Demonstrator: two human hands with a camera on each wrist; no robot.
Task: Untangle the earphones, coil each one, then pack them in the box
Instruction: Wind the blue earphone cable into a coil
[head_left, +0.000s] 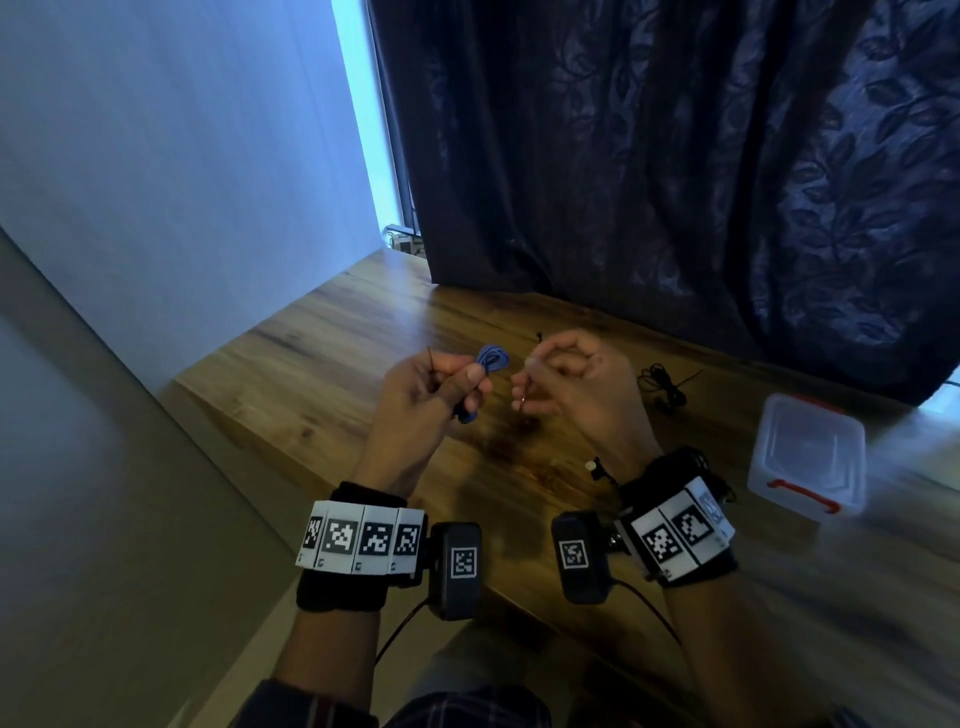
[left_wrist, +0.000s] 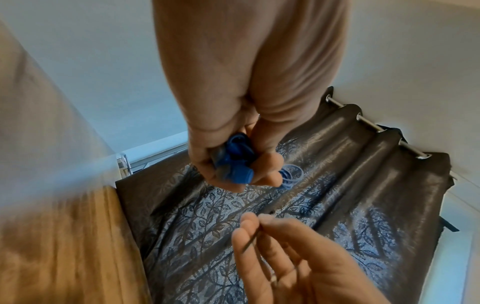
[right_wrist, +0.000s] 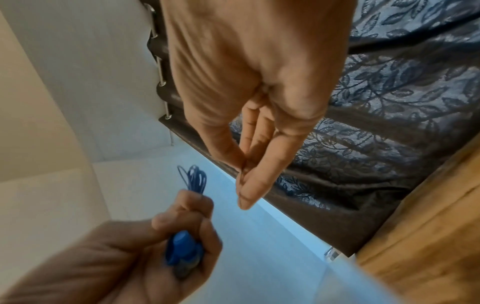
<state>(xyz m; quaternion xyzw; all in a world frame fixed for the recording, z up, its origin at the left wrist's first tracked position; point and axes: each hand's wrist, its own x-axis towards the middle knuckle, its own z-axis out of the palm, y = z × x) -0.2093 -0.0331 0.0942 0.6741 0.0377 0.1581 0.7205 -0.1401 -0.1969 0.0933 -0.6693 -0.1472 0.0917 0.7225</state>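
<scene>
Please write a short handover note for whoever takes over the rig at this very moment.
Left hand: grips the coiled blue earphones, loops sticking out past the grip.
Right hand: pinches a thin dark wire, possibly a tie; too thin to tell.
Black earphones: loose on the wooden table, right of the hands.
Clear box: near the table's right edge, lid on.
Done: blue pair coiled.
Left: secure blue coil, coil black pair, open box, pack both.
</scene>
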